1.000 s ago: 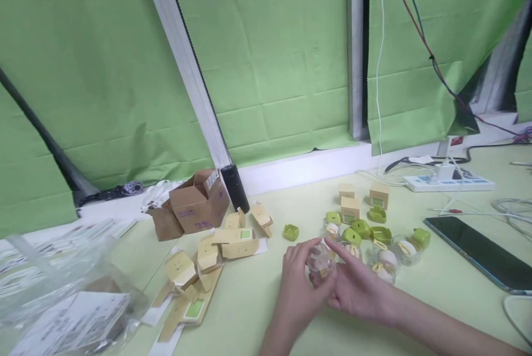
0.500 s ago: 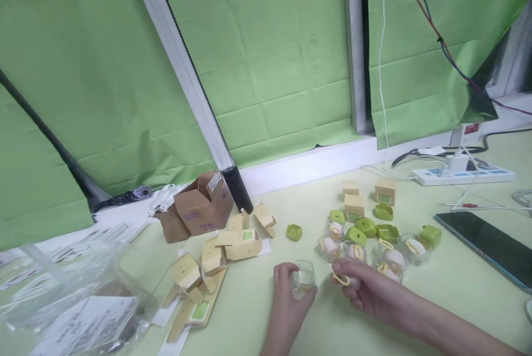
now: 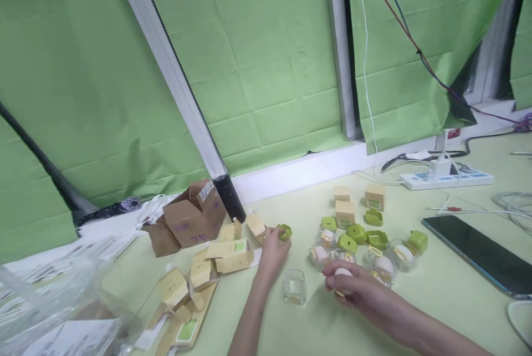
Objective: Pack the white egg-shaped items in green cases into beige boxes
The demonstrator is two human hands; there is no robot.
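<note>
My left hand (image 3: 275, 249) reaches to the far side of the clear cup, with its fingers closed about the edge of a small green lid (image 3: 285, 232) on the table. My right hand (image 3: 353, 284) grips a pale pink, egg-shaped sponge-like piece (image 3: 343, 273) with a yellow loop. Between my forearms, a clear squarish cup (image 3: 295, 287) stands on the table, touched by neither hand. Just beyond my right hand sit several clear cups holding similar pink pieces (image 3: 321, 254), among green lids (image 3: 356, 233).
Small cardboard boxes (image 3: 344, 212) stand at the back. Opened cartons (image 3: 230, 256) lie to the left, before a brown box (image 3: 195, 217) and a black cylinder (image 3: 229, 197). Clear plastic bags (image 3: 62, 306) fill the near left. A phone (image 3: 477, 253) and a power strip (image 3: 451, 179) lie at right.
My left hand has let go of the clear cup and moved away from me to the green lid. My right hand keeps the pink piece, now turned. The view has shifted slightly right.
</note>
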